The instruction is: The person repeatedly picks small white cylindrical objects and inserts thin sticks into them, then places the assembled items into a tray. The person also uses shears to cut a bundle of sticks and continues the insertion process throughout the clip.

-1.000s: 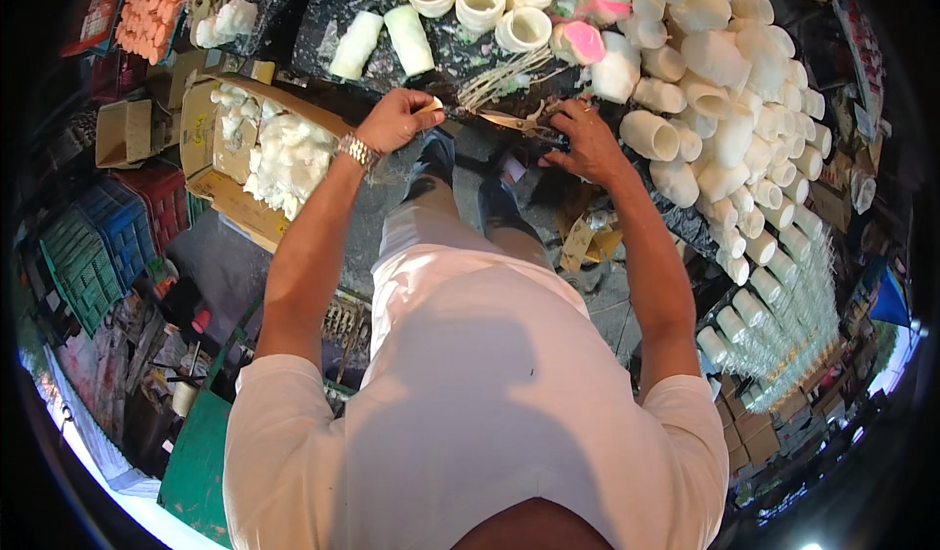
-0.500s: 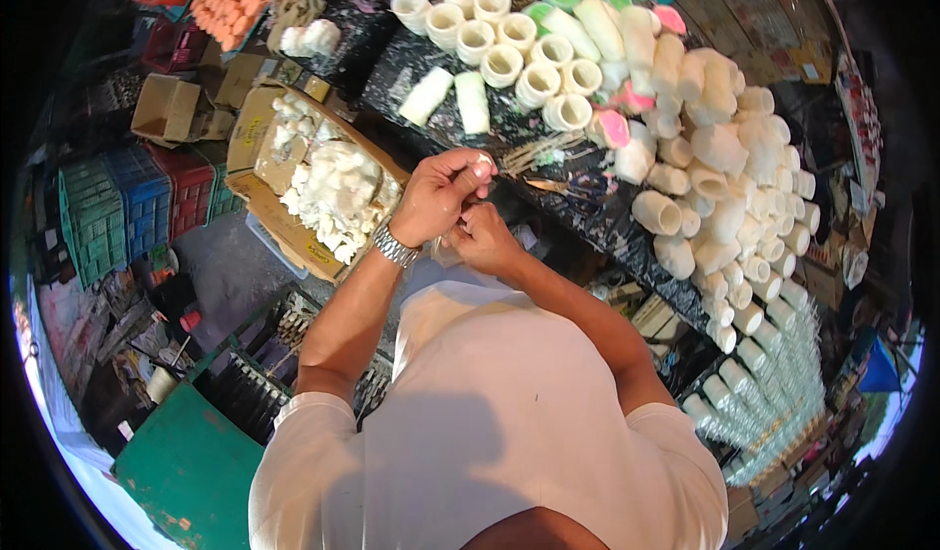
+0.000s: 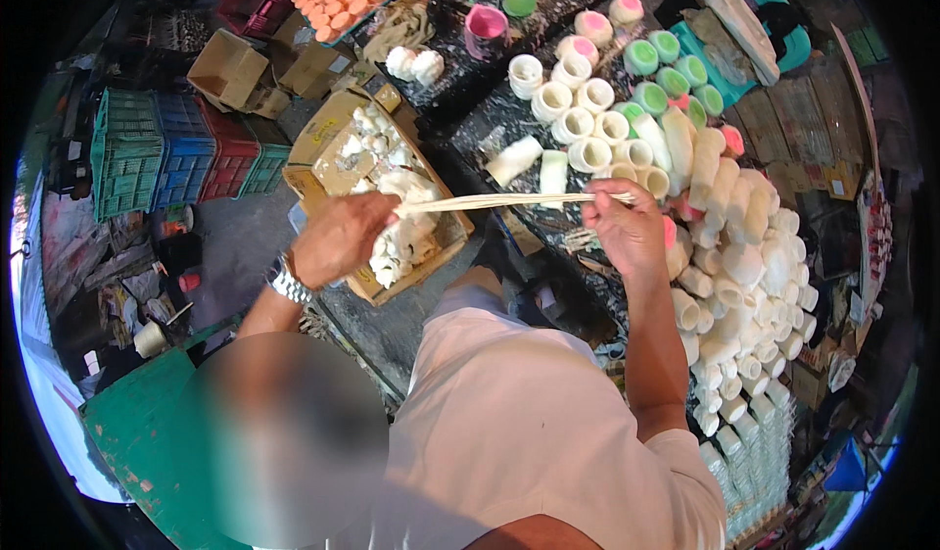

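Note:
A bundle of cream strings (image 3: pixel 499 201) is stretched nearly level between my two hands, over the gap between a cardboard box and the black worktable. My left hand (image 3: pixel 343 237), with a metal watch at its wrist, closes on the left end, above the box (image 3: pixel 302 170). My right hand (image 3: pixel 632 232) pinches the right end beside the table edge. White waxy lumps (image 3: pixel 394 256) lie in the box under the left hand. Past the strings, two pale cylinders (image 3: pixel 515 160) lie on their sides next to upright cream cups (image 3: pixel 576 125).
A large heap of cream cylinders (image 3: pixel 749 266) covers the right of the table. Green cups (image 3: pixel 672 82) and a pink pot (image 3: pixel 486 29) stand farther back. Stacked plastic crates (image 3: pixel 181 148) are at the left. A green panel (image 3: pixel 137 432) lies at lower left.
My hands were close together near my waist; now they are spread wide with the strings pulled out between them. The view has shifted, so the table and box appear farther right.

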